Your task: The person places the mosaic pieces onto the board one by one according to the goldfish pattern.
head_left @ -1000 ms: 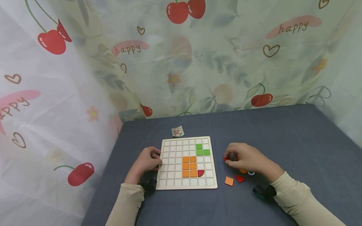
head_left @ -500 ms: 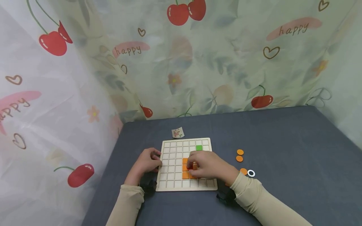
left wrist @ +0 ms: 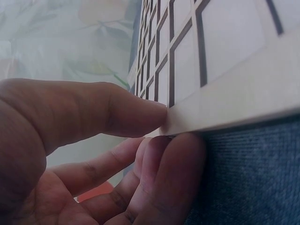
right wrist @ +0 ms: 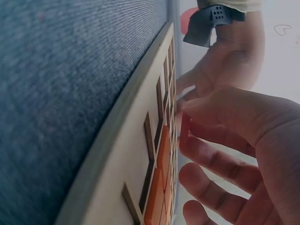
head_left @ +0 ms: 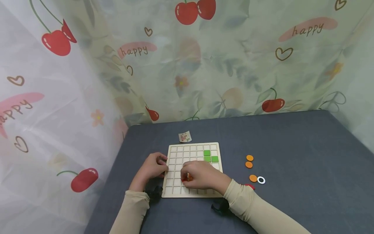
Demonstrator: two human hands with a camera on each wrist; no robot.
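A square wooden grid board (head_left: 177, 190) lies on the dark table. My left hand (head_left: 152, 167) pinches its left rim, the thumb (left wrist: 136, 115) on top and fingers at the edge below. Over the lower middle of the board, my right hand (head_left: 201, 175) holds a small red tile (right wrist: 185, 132) between thumb and fingertip; it shows edge-on in the right wrist view, close above the grid. Orange tiles (right wrist: 154, 197) sit in cells beneath this hand, mostly hidden in the head view. Several green tiles (head_left: 207, 152) fill cells at the upper right.
Right of the board lie several orange discs (head_left: 249, 158), a white ring (head_left: 261, 180) and a red piece (head_left: 250, 186) partly behind the right sleeve. A small patterned card (head_left: 185, 136) rests beyond the board's far edge. Printed curtains stand behind the table.
My right hand has come from the loose pieces on the right, leftward across the board, carrying the red tile. The left hand keeps its place on the rim.
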